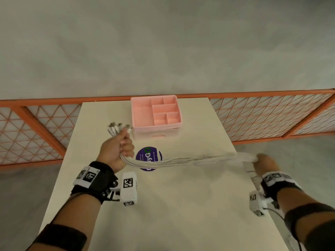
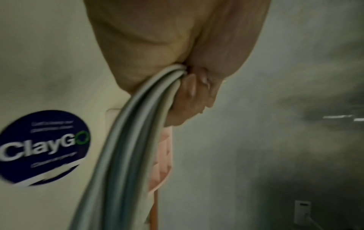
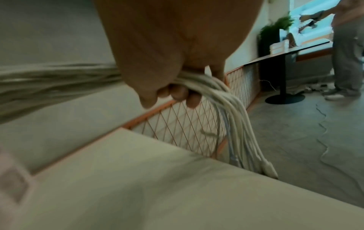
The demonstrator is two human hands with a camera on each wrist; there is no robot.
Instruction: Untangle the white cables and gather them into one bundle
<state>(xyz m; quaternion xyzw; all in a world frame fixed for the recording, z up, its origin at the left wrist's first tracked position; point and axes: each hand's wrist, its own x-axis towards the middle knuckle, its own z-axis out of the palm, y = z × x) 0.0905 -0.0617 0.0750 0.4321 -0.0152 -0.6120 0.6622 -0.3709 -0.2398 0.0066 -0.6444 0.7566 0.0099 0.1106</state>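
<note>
Here the cables hang slack above the table, light, limp, smooth-jacketed. Left hand grips near the plugs; right hand clenches the far end. Best held just behind plugs.

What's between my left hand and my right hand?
The bunch of white cables spans from left hand to right hand, crossing the round purple sticker; head view shows it.

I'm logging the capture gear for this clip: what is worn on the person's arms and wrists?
Each wrist carries a black strap with white blocks printed with black square tag markers; the right wrist has the same set. Thin dark wires run from the blocks. A black band wraps each bare forearm; no sleeves show.
</note>
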